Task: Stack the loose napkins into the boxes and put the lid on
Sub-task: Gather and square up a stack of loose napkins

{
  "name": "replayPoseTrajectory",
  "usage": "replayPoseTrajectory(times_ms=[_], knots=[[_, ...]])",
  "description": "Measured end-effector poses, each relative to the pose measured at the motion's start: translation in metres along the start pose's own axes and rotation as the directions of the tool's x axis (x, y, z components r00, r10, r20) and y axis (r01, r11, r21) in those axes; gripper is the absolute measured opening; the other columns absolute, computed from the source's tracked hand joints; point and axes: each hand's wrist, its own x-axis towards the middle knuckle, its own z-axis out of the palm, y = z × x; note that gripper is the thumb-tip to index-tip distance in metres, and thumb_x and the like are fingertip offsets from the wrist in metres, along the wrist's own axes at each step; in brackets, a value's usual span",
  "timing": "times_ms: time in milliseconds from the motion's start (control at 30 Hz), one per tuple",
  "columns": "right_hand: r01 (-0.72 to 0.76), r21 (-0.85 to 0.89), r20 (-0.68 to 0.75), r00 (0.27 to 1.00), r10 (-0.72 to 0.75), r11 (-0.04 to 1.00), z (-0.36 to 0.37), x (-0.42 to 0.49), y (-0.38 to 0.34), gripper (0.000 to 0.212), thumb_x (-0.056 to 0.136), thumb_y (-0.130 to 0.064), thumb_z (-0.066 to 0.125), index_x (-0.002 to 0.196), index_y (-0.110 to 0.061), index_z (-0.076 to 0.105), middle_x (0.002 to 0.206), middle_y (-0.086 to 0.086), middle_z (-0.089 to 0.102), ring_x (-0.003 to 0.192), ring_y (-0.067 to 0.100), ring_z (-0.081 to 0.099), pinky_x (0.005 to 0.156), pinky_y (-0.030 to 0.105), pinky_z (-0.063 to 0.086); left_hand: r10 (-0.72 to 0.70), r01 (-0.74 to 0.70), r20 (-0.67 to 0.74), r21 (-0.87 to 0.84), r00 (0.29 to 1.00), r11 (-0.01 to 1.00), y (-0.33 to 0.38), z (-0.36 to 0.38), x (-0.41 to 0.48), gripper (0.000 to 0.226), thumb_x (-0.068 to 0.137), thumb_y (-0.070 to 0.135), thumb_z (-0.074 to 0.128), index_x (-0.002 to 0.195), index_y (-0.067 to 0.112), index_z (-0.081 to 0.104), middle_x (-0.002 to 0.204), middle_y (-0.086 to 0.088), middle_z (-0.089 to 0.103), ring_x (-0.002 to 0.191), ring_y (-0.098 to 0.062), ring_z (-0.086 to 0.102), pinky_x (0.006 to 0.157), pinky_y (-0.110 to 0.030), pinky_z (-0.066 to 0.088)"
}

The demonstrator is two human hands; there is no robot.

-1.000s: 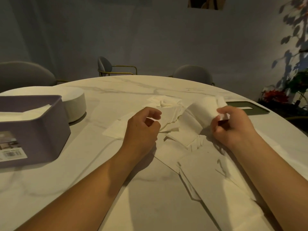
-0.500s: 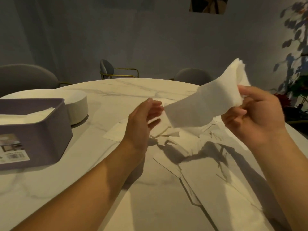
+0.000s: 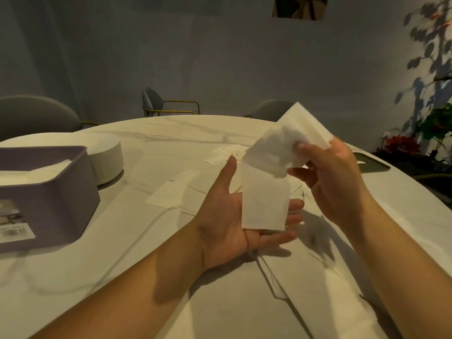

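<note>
Napkin (image 3: 264,204), white and folded into a long strip, runs between your two hands above the middle of the table (image 3: 186,133). Your right hand (image 3: 335,182) is raised on the right, and its grip is clamped on the napkin's upper end, thumb and fingers pinching the paper so that a corner fans up above your knuckles. From there the strip bends and drops to your left hand (image 3: 225,216), which is turned palm up beneath it. That hand's grip is apart: the fingers (image 3: 293,206) are straight and spread, and the napkin's lower end lies flat across them without being pinched.

Loose napkins (image 3: 171,195) lie scattered flat on the table under and beyond your hands, and more overlap in a rough sheet towards your right forearm.

A purple box (image 3: 56,199) stands at the left edge of the table, well apart from your hands, with a barcode label on its near wall. White stacked napkins (image 3: 41,168) show inside it, below the rim. Just behind the box sits a round white object (image 3: 107,155), thick and low.

A dark green flat panel (image 3: 374,163) lies near the table's right edge, beyond your right hand; whether it is the lid you cannot tell. Grey chairs (image 3: 156,104) stand behind the table, and a plant (image 3: 437,126) is at the far right.
</note>
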Motion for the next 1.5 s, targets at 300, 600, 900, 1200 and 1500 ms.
replayPoseTrajectory(times_ms=[300, 600, 900, 1200, 1500], knots=[[0.383, -0.489, 0.542, 0.838, -0.071, 0.784, 0.002, -0.001, 0.022, 0.012, 0.079, -0.024, 0.068, 0.084, -0.033, 0.074, 0.095, -0.015, 0.069, 0.1, 0.006, 0.062, 0.082, 0.022, 0.053, 0.195, -0.236, -0.214, -0.19, 0.957, 0.953, 0.006, -0.004, 0.001, 0.053, 0.082, 0.045, 0.056, 0.121, 0.009, 0.059, 0.107, -0.02, 0.069, 0.089, -0.032, 0.066, 0.081, -0.047, 0.055], [-0.252, -0.41, 0.247, 0.894, 0.373, 0.876, -0.006, 0.008, 0.017, 0.04, 0.082, -0.049, 0.057, 0.112, -0.022, 0.058, 0.113, 0.006, 0.066, 0.102, 0.024, 0.064, 0.09, 0.039, 0.052, 0.222, -0.148, -0.273, 0.267, 0.936, 0.952, 0.001, -0.005, 0.001, 0.018, 0.091, 0.01, 0.048, 0.103, 0.014, 0.06, 0.111, -0.015, 0.065, 0.095, -0.034, 0.064, 0.068, -0.044, 0.058], [-0.356, -0.158, 0.206, 0.901, 0.383, 0.921, -0.013, 0.011, 0.013, 0.018, 0.081, -0.02, 0.067, 0.098, -0.018, 0.06, 0.081, -0.002, 0.072, 0.092, 0.024, 0.067, 0.088, 0.037, 0.054, 0.168, -0.104, -0.152, 0.362, 0.974, 0.926, 0.004, -0.003, -0.002, 0.029, 0.094, 0.011, 0.04, 0.121, 0.007, 0.051, 0.108, -0.022, 0.061, 0.086, -0.034, 0.063, 0.062, -0.038, 0.058], [-0.453, 0.005, 0.45, 0.797, 0.403, 0.891, -0.019, 0.007, 0.014, 0.069, 0.041, -0.02, 0.092, 0.106, -0.025, 0.07, 0.104, 0.009, 0.069, 0.091, 0.028, 0.069, 0.07, 0.041, 0.057, 0.376, -0.269, 0.02, 0.733, 0.927, 0.625, 0.012, 0.001, -0.006, 0.02, 0.097, 0.01, 0.046, 0.093, 0.027, 0.058, 0.088, 0.007, 0.059, 0.087, -0.009, 0.058, 0.076, -0.019, 0.051], [-0.314, 0.223, 0.046, 0.949, 0.312, 0.923, -0.016, 0.008, 0.007, 0.025, 0.075, -0.006, 0.068, 0.097, -0.017, 0.061, 0.094, 0.005, 0.064, 0.07, 0.011, 0.056, 0.051, 0.014, 0.049, 0.577, -0.234, -0.253, 0.736, 0.776, 0.636, 0.018, -0.003, -0.005, 0.017, 0.098, 0.017, 0.045, 0.101, 0.028, 0.057, 0.109, -0.003, 0.063, 0.101, -0.022, 0.06, 0.083, -0.032, 0.051]])
